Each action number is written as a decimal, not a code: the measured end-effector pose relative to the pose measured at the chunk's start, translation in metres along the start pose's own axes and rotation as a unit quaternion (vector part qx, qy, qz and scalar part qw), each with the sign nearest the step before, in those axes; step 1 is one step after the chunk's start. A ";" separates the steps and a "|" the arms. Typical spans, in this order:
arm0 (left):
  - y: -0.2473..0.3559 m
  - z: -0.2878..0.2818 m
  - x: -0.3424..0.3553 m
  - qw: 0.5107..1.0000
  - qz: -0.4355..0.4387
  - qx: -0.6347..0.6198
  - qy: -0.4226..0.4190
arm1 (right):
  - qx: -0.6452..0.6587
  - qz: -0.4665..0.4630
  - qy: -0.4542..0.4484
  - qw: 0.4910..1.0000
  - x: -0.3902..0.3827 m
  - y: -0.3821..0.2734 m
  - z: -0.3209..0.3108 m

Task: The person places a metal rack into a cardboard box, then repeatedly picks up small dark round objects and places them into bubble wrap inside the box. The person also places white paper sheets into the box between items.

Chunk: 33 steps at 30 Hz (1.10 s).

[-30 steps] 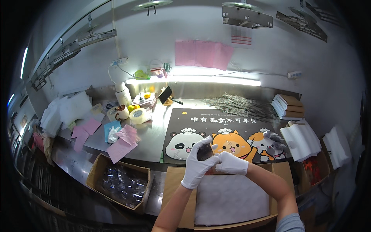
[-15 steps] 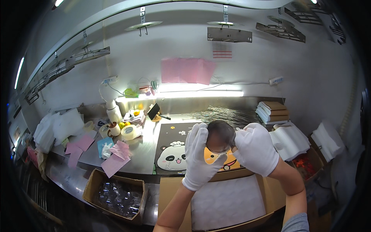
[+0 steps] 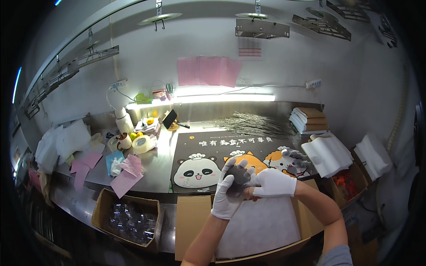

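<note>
A dark, see-through, rounded piece [image 3: 240,178], like a tinted lens, is above the near edge of the printed mat. My left hand [image 3: 227,197], in a white glove, holds it from the left with fingers curled round its side. From the right, my gloved right hand [image 3: 276,183] grips its lower right edge; the bare tips of some fingers show there. Below both hands lies an opened cardboard box [image 3: 194,226] with a white padded sheet [image 3: 259,230] in it. More grey, see-through pieces [image 3: 296,163] rest on the mat, just beyond my right hand.
A carton of dark shiny pieces [image 3: 133,221] stands at the left. Tape rolls [image 3: 143,144], pink papers [image 3: 126,179] and a white bottle [image 3: 123,120] occupy the left bench. Thin wires [image 3: 253,123] lie behind the mat [image 3: 191,146]; white foam sheets [image 3: 327,155] are stacked right.
Both hands have come down and nearer with the dark piece, which has turned. My right hand has swung from upright to flatter. The view has shifted slightly, uncovering more of the mat.
</note>
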<state>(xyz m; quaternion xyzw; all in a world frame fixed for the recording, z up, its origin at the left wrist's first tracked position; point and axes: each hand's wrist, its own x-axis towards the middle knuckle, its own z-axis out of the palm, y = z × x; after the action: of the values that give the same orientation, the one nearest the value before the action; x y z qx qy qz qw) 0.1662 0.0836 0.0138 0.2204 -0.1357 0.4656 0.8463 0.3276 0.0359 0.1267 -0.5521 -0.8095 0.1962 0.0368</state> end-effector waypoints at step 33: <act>-0.094 -0.173 -0.172 0.818 -0.248 -0.123 0.504 | -0.088 0.172 0.137 0.972 0.046 0.206 0.282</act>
<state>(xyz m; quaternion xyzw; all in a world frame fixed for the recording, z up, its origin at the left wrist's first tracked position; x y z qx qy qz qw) 0.1590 0.0008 -0.2336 -0.1245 0.3128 0.2653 0.9035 0.4131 0.0640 -0.2142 -0.7057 -0.7038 0.0500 0.0640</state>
